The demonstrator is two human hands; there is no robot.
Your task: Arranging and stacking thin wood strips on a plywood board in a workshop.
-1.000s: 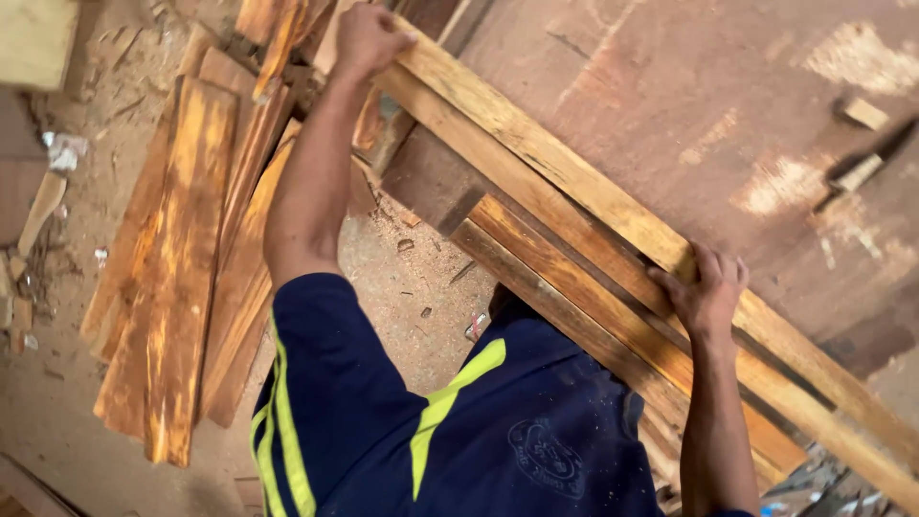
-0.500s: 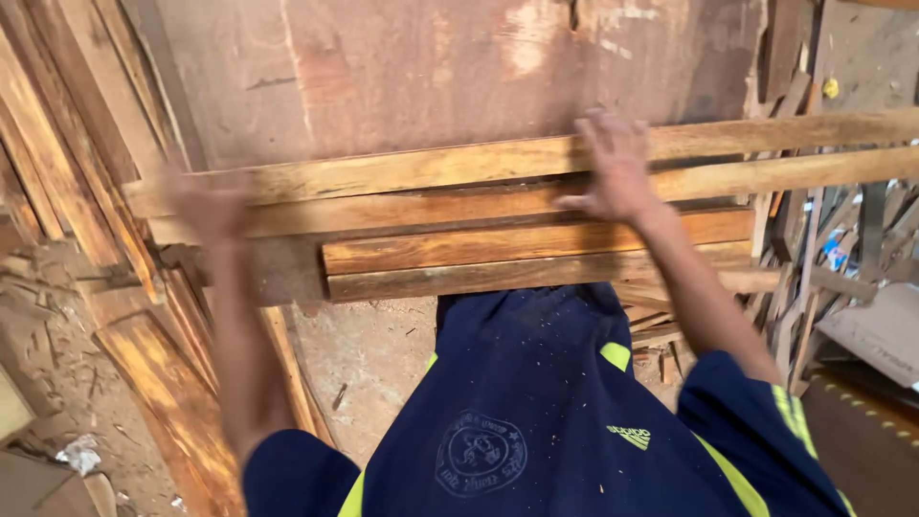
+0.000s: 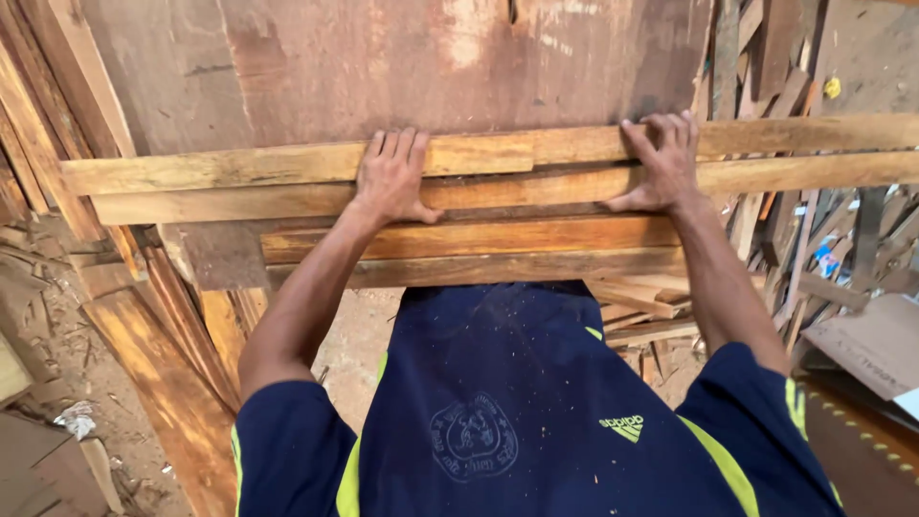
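Observation:
Several long pale wooden planks (image 3: 239, 168) lie crosswise in front of me, side by side on a large reddish-brown board (image 3: 383, 67). My left hand (image 3: 392, 180) lies palm down on the two farthest planks, fingers hooked over the far edge and thumb on the near edge. My right hand (image 3: 662, 161) grips the same two planks further right, in the same way. Two darker planks (image 3: 498, 251) lie nearer my body, untouched. My navy shirt with yellow-green stripes fills the bottom of the view.
Orange-brown boards (image 3: 172, 383) lean and lie at the left on a sawdust-strewn floor. A tangle of scrap slats (image 3: 775, 67) stands at the right, with a piece of cardboard (image 3: 862, 345) below it. A crumpled white scrap (image 3: 77, 419) lies at lower left.
The view has swung round and steadied square to the planks. My left hand has slid right along the planks toward the middle. My right hand stays in about the same place.

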